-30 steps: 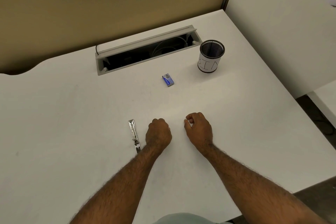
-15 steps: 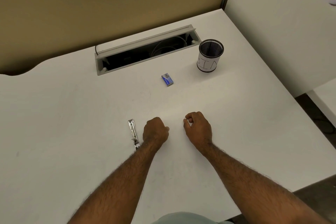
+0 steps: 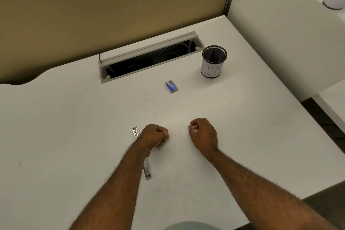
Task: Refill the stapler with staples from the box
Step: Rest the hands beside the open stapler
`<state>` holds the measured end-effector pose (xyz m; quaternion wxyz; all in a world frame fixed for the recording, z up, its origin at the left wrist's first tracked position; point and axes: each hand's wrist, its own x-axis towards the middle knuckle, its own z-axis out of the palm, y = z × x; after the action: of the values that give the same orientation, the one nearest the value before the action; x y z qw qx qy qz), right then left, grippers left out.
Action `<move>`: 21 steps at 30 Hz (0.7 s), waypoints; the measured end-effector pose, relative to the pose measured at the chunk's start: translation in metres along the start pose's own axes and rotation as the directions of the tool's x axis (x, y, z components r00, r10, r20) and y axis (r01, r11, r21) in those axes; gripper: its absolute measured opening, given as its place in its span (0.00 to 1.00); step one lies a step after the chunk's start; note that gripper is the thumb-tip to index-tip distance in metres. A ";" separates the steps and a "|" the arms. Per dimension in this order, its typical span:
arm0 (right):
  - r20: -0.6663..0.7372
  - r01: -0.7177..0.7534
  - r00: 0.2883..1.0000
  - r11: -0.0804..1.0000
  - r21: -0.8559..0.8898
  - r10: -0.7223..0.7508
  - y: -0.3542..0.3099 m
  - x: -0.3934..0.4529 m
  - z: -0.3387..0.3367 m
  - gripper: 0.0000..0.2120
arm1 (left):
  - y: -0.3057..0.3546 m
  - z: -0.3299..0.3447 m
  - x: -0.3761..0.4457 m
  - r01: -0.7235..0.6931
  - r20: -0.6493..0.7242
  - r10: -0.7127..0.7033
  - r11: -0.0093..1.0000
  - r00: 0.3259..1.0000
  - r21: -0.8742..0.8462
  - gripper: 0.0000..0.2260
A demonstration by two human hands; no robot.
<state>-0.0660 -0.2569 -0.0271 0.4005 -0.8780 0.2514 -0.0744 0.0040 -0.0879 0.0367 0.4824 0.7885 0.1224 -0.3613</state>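
Note:
A slim silver stapler [image 3: 135, 133] lies flat on the white desk [image 3: 74, 127], running toward me. My left forearm crosses its middle, so only the two ends show. My left hand [image 3: 154, 135] rests on the desk as a fist just right of the stapler's far end and holds nothing. My right hand [image 3: 203, 132] rests a little further right, fingers curled in, also holding nothing. The small blue staple box [image 3: 171, 86] lies closed further back, apart from both hands.
A black mesh pen cup [image 3: 214, 63] with a white label stands at the back right. An open cable tray [image 3: 149, 58] is cut into the desk behind the box. Partition walls close the back and right; the desk edge falls off at the right.
My head has tilted up, showing more of the partition. My left forearm has shifted left and now lies over the stapler's middle. Both hands stay curled in place.

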 end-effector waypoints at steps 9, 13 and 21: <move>0.044 0.082 0.996 0.995 -0.051 -0.079 0.003 -0.004 -0.001 0.02 | -0.019 0.018 0.002 -0.316 -0.062 0.408 0.786 0.911 0.532 0.09; 0.062 0.099 0.993 0.994 -0.044 -0.096 0.002 -0.004 -0.002 0.03 | -0.028 0.031 0.001 -0.367 -0.049 0.507 0.684 0.861 0.630 0.08; -0.331 0.158 0.936 0.982 0.104 -0.116 -0.047 0.069 -0.055 0.03 | -0.034 0.039 0.000 -0.419 0.059 0.629 0.442 0.775 0.793 0.06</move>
<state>-0.0071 -0.3023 0.0396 0.4033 -0.8416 0.2466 -0.2612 -0.0315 -0.1036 0.0030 0.1665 0.9508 -0.2378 -0.1081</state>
